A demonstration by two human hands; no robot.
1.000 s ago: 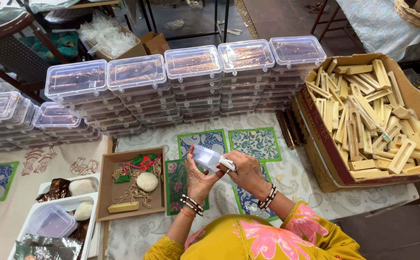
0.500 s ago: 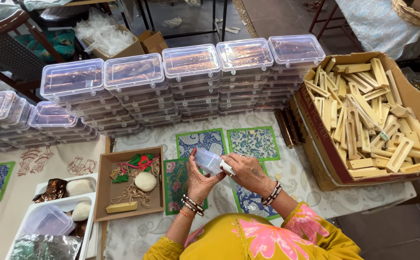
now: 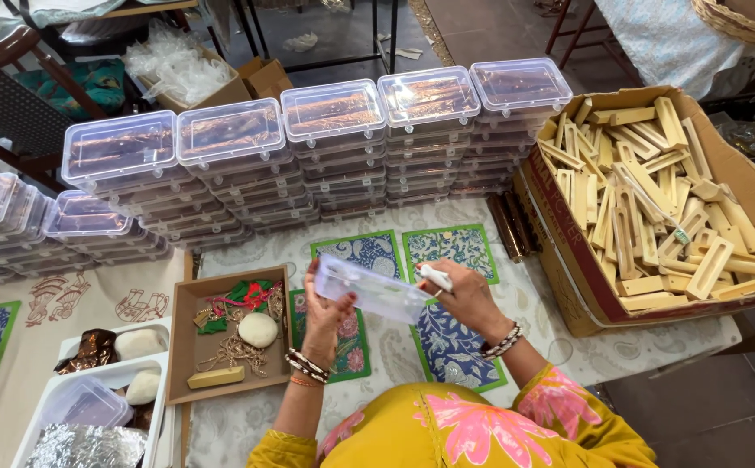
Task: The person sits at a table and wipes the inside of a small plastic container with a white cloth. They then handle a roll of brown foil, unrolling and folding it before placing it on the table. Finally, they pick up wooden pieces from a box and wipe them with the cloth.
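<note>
My left hand (image 3: 327,305) holds a clear plastic box (image 3: 370,289) by its left end, tilted above the printed table cloth. My right hand (image 3: 464,299) grips the box's right end and also pinches a small white piece (image 3: 435,277) between thumb and fingers. Both wrists carry bangles. Under the hands lie several small block-printed cloth squares, blue (image 3: 451,251) and green with pink flowers (image 3: 351,342).
Tall stacks of closed clear plastic boxes (image 3: 334,113) line the back. A cardboard carton (image 3: 568,260) of wooden pieces (image 3: 646,199) stands at the right. A shallow brown tray (image 3: 185,312) with a white ball, threads and a wooden bar sits at left, with white trays (image 3: 156,407) beside it.
The clear box has tipped flatter and lower between my hands, and the white piece in my right hand has come up to its right end.
</note>
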